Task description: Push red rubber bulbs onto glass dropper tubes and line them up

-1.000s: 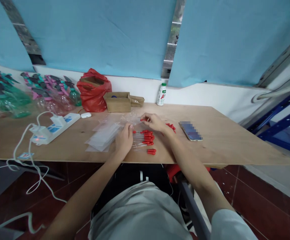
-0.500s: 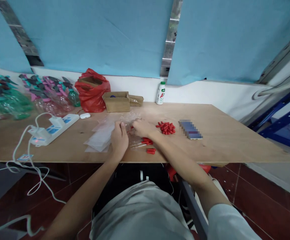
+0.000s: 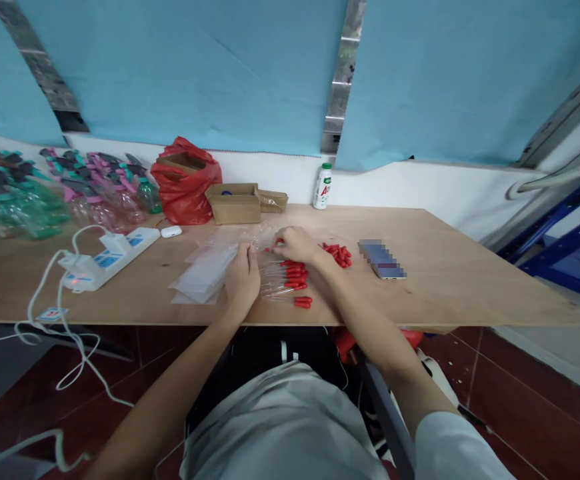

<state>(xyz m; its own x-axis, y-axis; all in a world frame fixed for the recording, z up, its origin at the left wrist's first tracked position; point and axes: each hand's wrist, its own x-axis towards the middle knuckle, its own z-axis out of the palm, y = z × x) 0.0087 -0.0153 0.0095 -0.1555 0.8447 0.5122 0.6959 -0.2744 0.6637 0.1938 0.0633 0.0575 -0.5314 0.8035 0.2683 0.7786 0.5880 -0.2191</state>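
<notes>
Head camera, and we're looking down at a wooden table (image 3: 450,287) that's busy on its left side: spray bottles (image 3: 107,203) crowd the upper left, a white power strip (image 3: 113,260) sits below them with plugs and trailing cables, and a small white case (image 3: 171,231) lies just beside its far end. Along the back, left of centre, there's a red plastic bag (image 3: 187,190), then a cardboard box (image 3: 236,205) next to it, and further right a white bottle (image 3: 322,188) with a green cap stands against the wall. Over on the right, a phone (image 3: 383,261) lies flat, well apart from the hands. Now to the middle: clear plastic sleeves (image 3: 203,277) are fanned out beside the left hand (image 3: 243,275), its fingers curled and its thumb up, though whether it grips anything I can't tell. Across from it, the right hand (image 3: 295,244) has thumb and fingertips pinched together on a small red piece (image 3: 269,249). Red-ended droppers (image 3: 296,275) lie in a row at centre, clear stems pointing left, and the right forearm cuts between them and a pile of loose red caps (image 3: 340,255).
</notes>
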